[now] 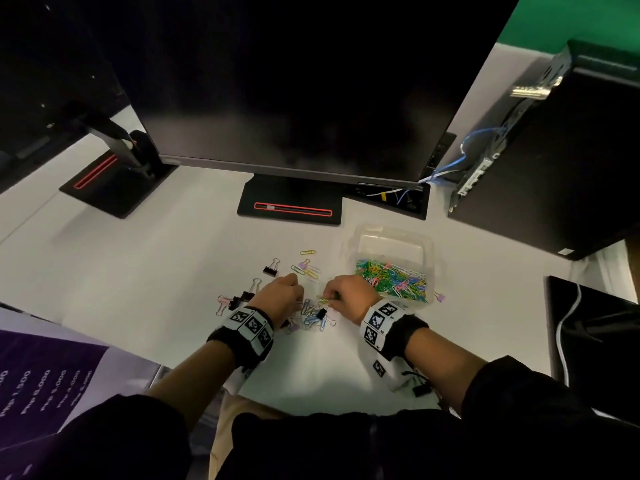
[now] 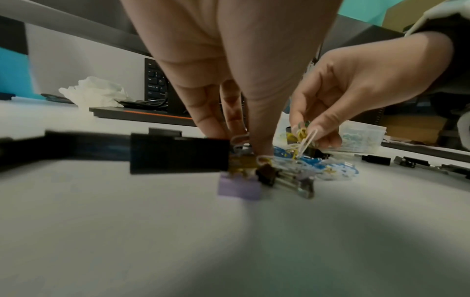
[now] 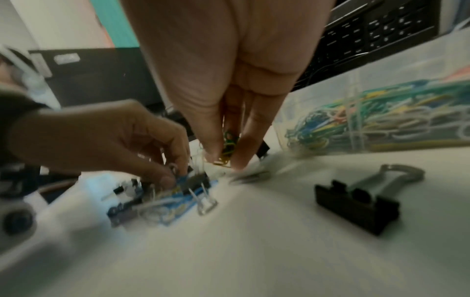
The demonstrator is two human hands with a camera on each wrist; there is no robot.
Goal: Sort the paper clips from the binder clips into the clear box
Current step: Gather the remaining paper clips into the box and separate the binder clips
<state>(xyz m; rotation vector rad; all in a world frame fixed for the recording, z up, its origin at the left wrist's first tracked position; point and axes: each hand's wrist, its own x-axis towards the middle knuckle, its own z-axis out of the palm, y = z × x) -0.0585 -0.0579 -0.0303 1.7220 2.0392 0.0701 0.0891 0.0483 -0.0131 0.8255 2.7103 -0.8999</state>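
Both hands are reaching down over a mixed pile (image 1: 313, 315) of paper clips and binder clips lying on the white surface (image 1: 138, 271), with the forearms coming in from 6 o'clock and the wrists bent so the fingers are pointing downward. The right hand (image 1: 346, 294) is hovering at the pile's 1 o'clock edge, its fingers narrowed and pinching a small bunch of yellow, green and white paper clips (image 2: 304, 135). The left hand (image 1: 280, 296) is sitting at the pile's 10 o'clock edge; its fingers (image 2: 259, 140) are bunched close together, with the tips pressing into the pile, and whether they are gripping a clip cannot be told.

The clear box (image 1: 391, 240) is standing just beside the right hand, at 2 o'clock from the pile, and is holding a heap of coloured clips (image 1: 393, 278). More loose clips (image 1: 308, 266) are lying at 12 o'clock from the pile, and several binder clips (image 1: 242, 297) are lying at 9 o'clock, near the left wrist. A black binder clip (image 3: 356, 203) is resting apart from the pile.
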